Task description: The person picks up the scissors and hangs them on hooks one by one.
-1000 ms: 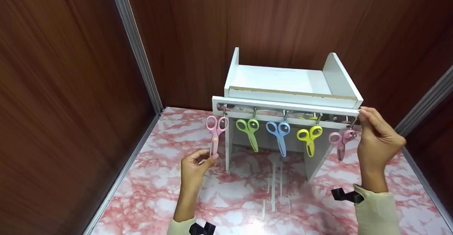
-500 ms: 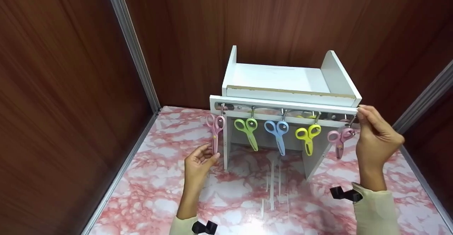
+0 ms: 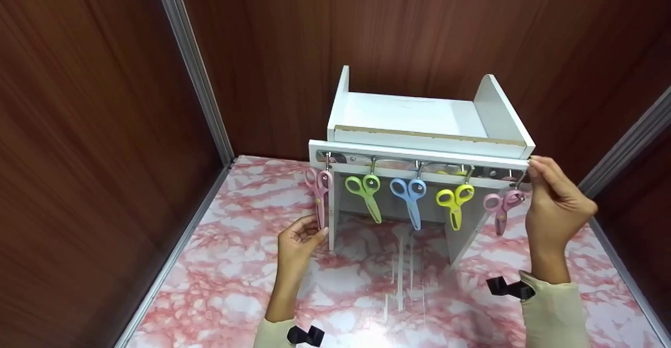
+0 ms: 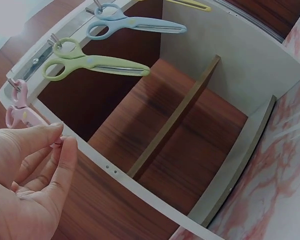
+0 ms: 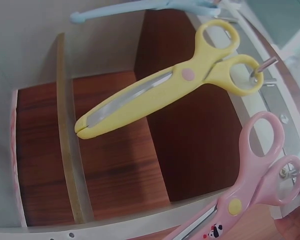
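Five-hook row: my left hand (image 3: 299,246) pinches the blade tip of the leftmost pink scissors (image 3: 320,198), whose handle loop hangs on a metal hook. In the left wrist view, thumb and fingertips meet over that tip and hide it. My right hand (image 3: 558,206) grips the right end of the white hook rail (image 3: 419,155) between thumb and fingers. From other hooks along the rail hang green scissors (image 3: 371,201), blue scissors (image 3: 412,204), yellow scissors (image 3: 455,209) and a second pink pair (image 5: 250,185), which is closest to my right hand.
Behind the rail stands a white shelf unit (image 3: 409,115) with raised sides and an open space below. It rests on a pink-and-white marbled table (image 3: 241,285). Dark wood panels (image 3: 398,33) enclose the back and sides, with metal strips (image 3: 196,70) at the corners.
My left hand has moved a little to the right, swinging the pink scissors' tip toward the shelf's left side. My right hand keeps its grip on the rail. The head view has shifted slightly.
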Motion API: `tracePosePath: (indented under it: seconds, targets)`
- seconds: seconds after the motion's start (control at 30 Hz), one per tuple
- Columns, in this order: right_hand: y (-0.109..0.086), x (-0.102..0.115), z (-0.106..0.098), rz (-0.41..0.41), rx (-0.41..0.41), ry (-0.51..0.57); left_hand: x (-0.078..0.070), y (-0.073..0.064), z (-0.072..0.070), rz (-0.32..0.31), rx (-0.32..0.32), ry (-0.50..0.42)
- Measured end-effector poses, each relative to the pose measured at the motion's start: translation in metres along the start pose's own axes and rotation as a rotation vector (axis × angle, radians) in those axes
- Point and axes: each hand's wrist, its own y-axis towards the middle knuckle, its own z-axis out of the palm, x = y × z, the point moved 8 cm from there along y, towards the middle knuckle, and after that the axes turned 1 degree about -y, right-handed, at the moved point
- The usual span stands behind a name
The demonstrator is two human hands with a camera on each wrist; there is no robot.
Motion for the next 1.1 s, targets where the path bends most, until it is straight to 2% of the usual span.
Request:
tracePosePath:
  seconds: [0.4,0.6,0.97,1.1]
  targets:
    - [0.001,0.000,0.001,-0.002,-0.006,0.021,0.010,0.006,0.011,0.002,0.052,-0.049]
    - [0.000,0.000,0.001,-0.004,-0.002,0.009,0.013,0.008,0.013,0.010,0.076,-0.044]
    - [-0.001,0.001,0.002,-0.005,0.002,0.015,0.016,0.005,0.014,-0.004,0.074,-0.064]
    - [-0.003,0.001,0.002,0.000,-0.010,0.019,0.005,-0.002,0.014,-0.036,0.095,-0.033]
